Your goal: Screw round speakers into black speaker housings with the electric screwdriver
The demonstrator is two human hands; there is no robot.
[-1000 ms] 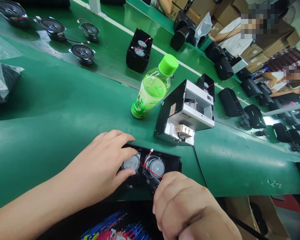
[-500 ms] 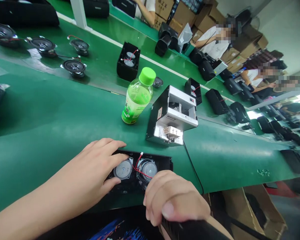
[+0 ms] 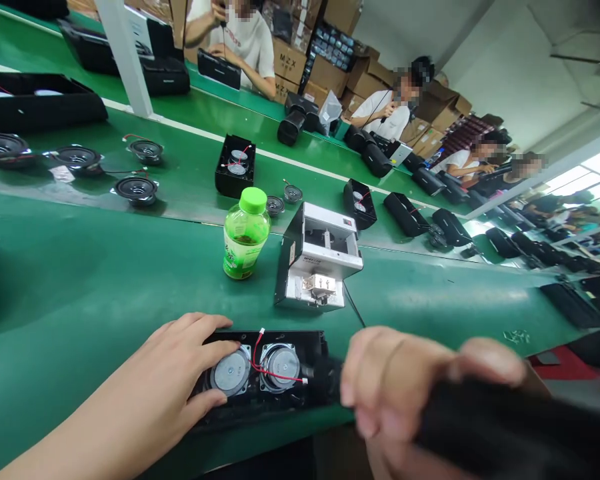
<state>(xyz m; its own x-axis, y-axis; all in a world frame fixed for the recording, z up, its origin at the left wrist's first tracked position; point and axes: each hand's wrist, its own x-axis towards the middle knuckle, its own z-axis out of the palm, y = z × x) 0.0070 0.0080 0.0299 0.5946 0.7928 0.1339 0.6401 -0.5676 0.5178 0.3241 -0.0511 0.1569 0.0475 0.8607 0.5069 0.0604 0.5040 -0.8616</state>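
A black speaker box point(image 3: 310, 337) lies on the green bench with two round speaker drivers, the left one point(image 3: 230, 371) and the right one point(image 3: 283, 367), magnets facing up. Red wires with white plugs point(image 3: 261, 331) run between them. My left hand point(image 3: 185, 363) grips the box's left end, its thumb and fingers around the left driver. My right hand point(image 3: 405, 387), blurred, is closed around a black electric screwdriver point(image 3: 327, 379). The tool's tip points left, near the right driver; whether it touches anything I cannot tell.
Behind the box stand a green-capped drink bottle point(image 3: 247, 233) and a silver-and-black screw feeder point(image 3: 320, 257). Loose drivers point(image 3: 136, 190) and other speaker boxes point(image 3: 235, 167) line the conveyor. Small screws point(image 3: 517, 337) lie at right. Co-workers point(image 3: 387, 110) sit opposite.
The right hand has moved right and swung the screwdriver into view, its tip now beside the right driver. My left hand stays on the box. The camera view has shifted.
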